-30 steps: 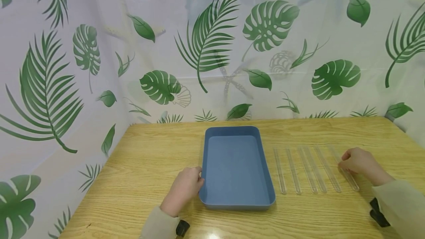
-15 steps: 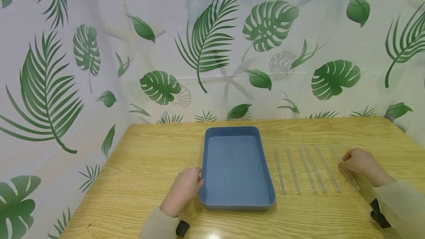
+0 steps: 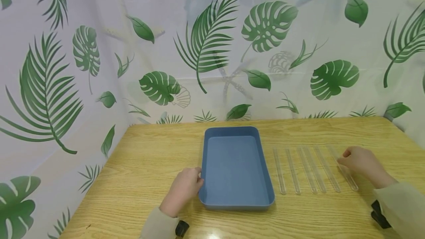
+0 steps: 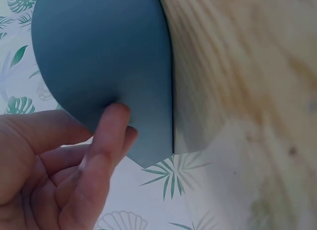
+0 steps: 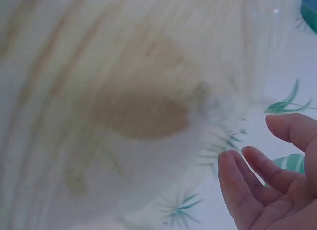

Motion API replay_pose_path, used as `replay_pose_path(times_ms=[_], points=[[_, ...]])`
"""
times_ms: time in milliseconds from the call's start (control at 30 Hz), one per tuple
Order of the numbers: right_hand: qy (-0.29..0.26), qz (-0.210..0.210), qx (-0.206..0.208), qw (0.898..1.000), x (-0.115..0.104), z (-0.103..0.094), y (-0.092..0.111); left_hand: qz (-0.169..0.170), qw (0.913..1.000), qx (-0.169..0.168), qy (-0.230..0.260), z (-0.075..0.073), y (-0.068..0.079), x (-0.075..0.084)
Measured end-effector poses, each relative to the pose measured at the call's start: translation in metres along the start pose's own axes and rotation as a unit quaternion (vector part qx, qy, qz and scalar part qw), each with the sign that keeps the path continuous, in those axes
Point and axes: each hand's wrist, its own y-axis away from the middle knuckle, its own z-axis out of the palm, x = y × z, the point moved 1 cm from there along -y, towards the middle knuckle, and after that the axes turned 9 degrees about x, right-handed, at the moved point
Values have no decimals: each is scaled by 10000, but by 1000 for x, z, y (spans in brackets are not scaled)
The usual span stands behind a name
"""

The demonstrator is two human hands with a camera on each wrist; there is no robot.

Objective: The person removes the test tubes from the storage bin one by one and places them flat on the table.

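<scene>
A blue rectangular tray lies on the table. My left hand is at its left side, and in the left wrist view the fingertips touch the outside of the tray wall. Several clear test tubes lie side by side to the right of the tray, rounded ends toward me. Over the rightmost test tube is my right hand, its fingertips close to the tube's middle. In the right wrist view the thumb and fingers stand apart, with no tube visible between them.
The wood-grain table meets a white leaf-print cloth at its back and left. Other tubes, such as the leftmost test tube, lie between the tray and my right hand.
My right hand has risen very slightly from its spot at the rightmost test tube. The left hand, tray and tubes stay where they were; the head view has shifted a touch.
</scene>
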Motion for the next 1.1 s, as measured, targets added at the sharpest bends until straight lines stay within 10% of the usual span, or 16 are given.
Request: replay_pose_path(times_ms=[1100], points=[[-869,-2112,1438,9629,-197,24,50,1418,9814,891,-938,-12,-13,69]])
